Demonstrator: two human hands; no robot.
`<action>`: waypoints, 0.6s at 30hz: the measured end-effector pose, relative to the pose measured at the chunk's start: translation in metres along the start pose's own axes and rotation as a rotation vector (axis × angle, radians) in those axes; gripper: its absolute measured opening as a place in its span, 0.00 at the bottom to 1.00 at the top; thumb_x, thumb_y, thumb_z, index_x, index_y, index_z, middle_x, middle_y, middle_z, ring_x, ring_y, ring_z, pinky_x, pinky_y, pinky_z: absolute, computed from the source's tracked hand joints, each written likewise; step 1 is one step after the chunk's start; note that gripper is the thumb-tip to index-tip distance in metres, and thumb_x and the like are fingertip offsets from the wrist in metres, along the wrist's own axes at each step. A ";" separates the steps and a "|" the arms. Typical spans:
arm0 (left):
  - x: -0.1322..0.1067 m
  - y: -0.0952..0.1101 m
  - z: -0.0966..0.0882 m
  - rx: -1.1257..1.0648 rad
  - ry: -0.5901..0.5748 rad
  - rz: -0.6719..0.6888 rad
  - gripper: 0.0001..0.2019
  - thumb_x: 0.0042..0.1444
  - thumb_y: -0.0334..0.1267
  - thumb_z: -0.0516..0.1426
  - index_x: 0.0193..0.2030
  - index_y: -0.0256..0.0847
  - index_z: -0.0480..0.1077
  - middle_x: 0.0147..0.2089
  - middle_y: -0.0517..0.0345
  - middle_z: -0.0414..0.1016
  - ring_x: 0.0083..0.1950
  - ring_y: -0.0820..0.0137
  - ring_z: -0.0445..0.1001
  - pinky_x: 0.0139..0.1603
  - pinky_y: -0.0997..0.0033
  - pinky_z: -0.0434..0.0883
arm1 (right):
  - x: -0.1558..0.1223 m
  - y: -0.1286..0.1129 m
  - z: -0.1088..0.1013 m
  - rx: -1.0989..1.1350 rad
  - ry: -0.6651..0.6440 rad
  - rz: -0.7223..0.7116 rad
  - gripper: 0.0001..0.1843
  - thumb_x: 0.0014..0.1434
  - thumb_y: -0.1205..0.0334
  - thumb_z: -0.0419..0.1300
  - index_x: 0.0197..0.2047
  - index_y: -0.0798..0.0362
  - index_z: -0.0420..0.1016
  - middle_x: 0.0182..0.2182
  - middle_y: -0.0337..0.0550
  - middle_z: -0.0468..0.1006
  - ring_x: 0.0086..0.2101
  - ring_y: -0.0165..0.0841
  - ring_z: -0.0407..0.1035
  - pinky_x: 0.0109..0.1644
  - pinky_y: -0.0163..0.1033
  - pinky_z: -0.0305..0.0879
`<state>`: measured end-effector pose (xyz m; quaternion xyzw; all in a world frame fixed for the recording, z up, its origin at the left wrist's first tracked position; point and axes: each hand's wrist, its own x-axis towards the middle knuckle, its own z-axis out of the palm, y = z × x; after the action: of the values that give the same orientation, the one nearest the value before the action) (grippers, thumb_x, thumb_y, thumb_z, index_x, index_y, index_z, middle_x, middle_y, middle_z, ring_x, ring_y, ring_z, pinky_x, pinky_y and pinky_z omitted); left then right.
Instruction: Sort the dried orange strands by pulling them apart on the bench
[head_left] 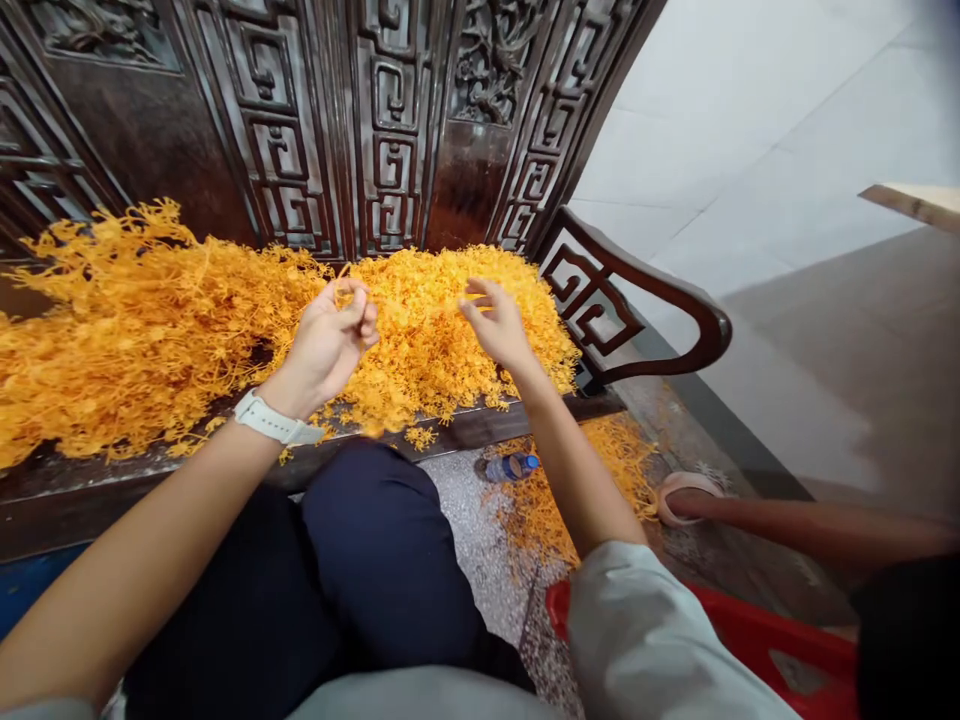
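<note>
My left hand (330, 340), with a pale watch strap on the wrist, is closed in a pinch. A thin end of an orange-yellow plastic sprig sticks up above its fingers; the rest of that piece is hard to make out. To its right, my right hand (496, 322) hovers with thumb and fingers apart, and I see nothing held in it. Beneath both hands lies a heap of small orange-yellow flower-like pieces (420, 370) on a dark wooden bench. A looser pile of branching orange-yellow sprigs (172, 330) spreads along the seat to the left.
The bench has a carved back (292, 130) and a curved armrest (675, 365). On the floor are a plastic bottle (510, 467) with a blue cap and scattered orange strands (607, 460). Another person's foot (686, 498) and a red plastic object (765, 635) are at the right.
</note>
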<state>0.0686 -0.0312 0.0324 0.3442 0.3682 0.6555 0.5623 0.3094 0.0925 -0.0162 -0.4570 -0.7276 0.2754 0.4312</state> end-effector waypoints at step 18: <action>0.011 -0.005 -0.014 0.094 0.148 0.157 0.13 0.67 0.47 0.66 0.50 0.48 0.68 0.37 0.59 0.75 0.32 0.72 0.75 0.30 0.74 0.68 | -0.073 -0.065 0.083 0.568 -0.144 0.037 0.19 0.69 0.41 0.60 0.40 0.49 0.71 0.27 0.36 0.62 0.26 0.28 0.56 0.30 0.39 0.54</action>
<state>0.0573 -0.0211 0.0220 0.3485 0.4111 0.7032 0.4637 0.2244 -0.0017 -0.0315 -0.3103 -0.6417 0.5077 0.4840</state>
